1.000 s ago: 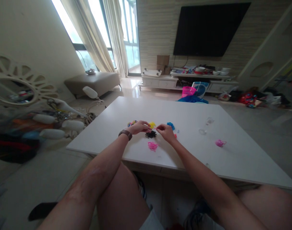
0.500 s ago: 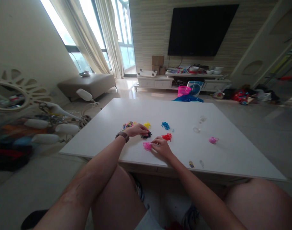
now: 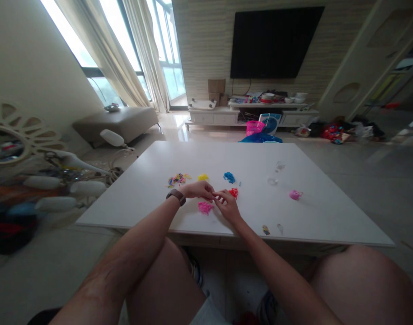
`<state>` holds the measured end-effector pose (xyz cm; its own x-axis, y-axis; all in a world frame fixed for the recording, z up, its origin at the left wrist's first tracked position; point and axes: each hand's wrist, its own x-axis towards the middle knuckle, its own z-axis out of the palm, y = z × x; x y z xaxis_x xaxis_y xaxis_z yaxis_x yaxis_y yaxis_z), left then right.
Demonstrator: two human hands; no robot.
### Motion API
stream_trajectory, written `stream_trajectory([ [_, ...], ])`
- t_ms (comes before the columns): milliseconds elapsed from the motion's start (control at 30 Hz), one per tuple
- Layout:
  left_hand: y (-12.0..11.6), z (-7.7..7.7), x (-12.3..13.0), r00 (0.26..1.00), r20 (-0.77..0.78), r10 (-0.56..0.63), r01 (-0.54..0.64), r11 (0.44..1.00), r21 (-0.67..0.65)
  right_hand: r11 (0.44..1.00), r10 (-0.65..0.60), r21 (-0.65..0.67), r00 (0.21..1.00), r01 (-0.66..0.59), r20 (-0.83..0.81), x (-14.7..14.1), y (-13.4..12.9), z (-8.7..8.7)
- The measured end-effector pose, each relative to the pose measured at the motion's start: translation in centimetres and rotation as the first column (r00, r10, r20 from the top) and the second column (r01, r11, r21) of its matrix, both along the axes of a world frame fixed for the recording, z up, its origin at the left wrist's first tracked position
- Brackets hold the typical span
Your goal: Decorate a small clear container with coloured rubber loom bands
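The left hand [image 3: 199, 190], a dark band [image 3: 177, 197] at its wrist, and the right hand [image 3: 227, 206] meet at the fingertips, or very nearly, low over a white table [image 3: 182, 155]. From where I stand, the fingers of both are bent and drawn closely together, with little gap; whether they pinch some small piece, I cannot tell. Half a second ago the right hand was at the pink pile [image 3: 205, 208]; now it has come away to join the left, so the work seems gathered at one spot instead of two. The pink pile lies just on the wearer's side of the grip. The red pile [image 3: 233, 193] is just to its right, partly behind the right hand. Beyond the grip are the yellow pile [image 3: 203, 177] and, farther right, the blue pile [image 3: 229, 177]; a mixed pile [image 3: 178, 179] lies to its left. Well off to the right sits a pink object [image 3: 296, 195].
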<state>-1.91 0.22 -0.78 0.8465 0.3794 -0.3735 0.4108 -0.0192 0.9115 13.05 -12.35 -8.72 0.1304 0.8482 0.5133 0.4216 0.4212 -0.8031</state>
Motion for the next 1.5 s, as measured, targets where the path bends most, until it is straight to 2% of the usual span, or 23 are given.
stream_trajectory([
  [267, 0.4, -0.1, 0.1, 0.998, -0.023, 0.058, -0.058, 0.998, 0.007, 0.993, -0.115, 0.016, 0.992, 0.116, -0.056, 0.3, 0.0, -0.4],
  [467, 1.2, -0.3, 0.1, 0.996, 0.057, 0.065, -0.066, 0.998, 0.011, 0.985, -0.168, 0.020, 0.980, 0.171, -0.105, 0.2, -0.1, -0.1],
  [567, 1.9, -0.6, 0.2, 0.987, 0.070, 0.143, -0.145, 0.989, 0.016, 0.983, -0.182, 0.015, 0.977, 0.185, -0.112, 0.1, -0.2, 0.0],
  [633, 2.6, -1.0, 0.2, 0.957, 0.092, 0.277, -0.284, 0.956, 0.073, 0.981, -0.192, 0.016, 0.975, 0.195, -0.114, 0.2, -0.2, 0.0],
  [733, 3.9, -1.8, -0.2, 0.852, 0.122, 0.510, -0.524, 0.839, 0.148, 0.977, -0.208, 0.015, 0.972, 0.211, -0.114, 0.2, -0.2, -0.1],
  [800, 4.8, -2.4, -0.5, 0.774, 0.112, 0.624, -0.633, 0.761, 0.138, 0.974, -0.225, 0.011, 0.968, 0.227, -0.109, 0.2, -0.2, -0.2],
  [900, 5.7, -3.4, -0.6, 0.673, 0.108, 0.732, -0.739, 0.670, 0.069, 0.971, -0.238, 0.008, 0.967, 0.239, -0.097, 0.2, -0.1, -0.3],
  [1000, 6.2, -4.1, -0.2, 0.604, 0.131, 0.786, -0.793, 0.609, 0.009, 0.970, -0.239, 0.011, 0.966, 0.241, -0.096, 0.2, 0.0, -0.4],
  [1167, 6.7, -4.2, 0.5, 0.576, 0.148, 0.804, -0.810, 0.586, -0.033, 0.969, -0.244, 0.006, 0.966, 0.246, -0.089, 0.1, 0.0, -0.6],
  [1267, 6.7, -3.9, 0.5, 0.570, 0.152, 0.807, -0.811, 0.582, -0.049, 0.952, -0.303, 0.028, 0.950, 0.306, -0.072, 0.4, -0.1, -0.6],
  [1400, 6.8, -3.1, -0.1, 0.559, 0.168, 0.812, -0.818, 0.573, -0.050, 0.854, -0.513, 0.114, 0.858, 0.507, 0.021, 2.5, -0.5, -0.5],
  [1500, 6.8, -2.2, -1.0, 0.558, 0.194, 0.807, -0.819, 0.573, -0.032, 0.775, -0.632, 0.123, 0.767, 0.620, 0.114, 4.5, -0.6, -0.6],
])
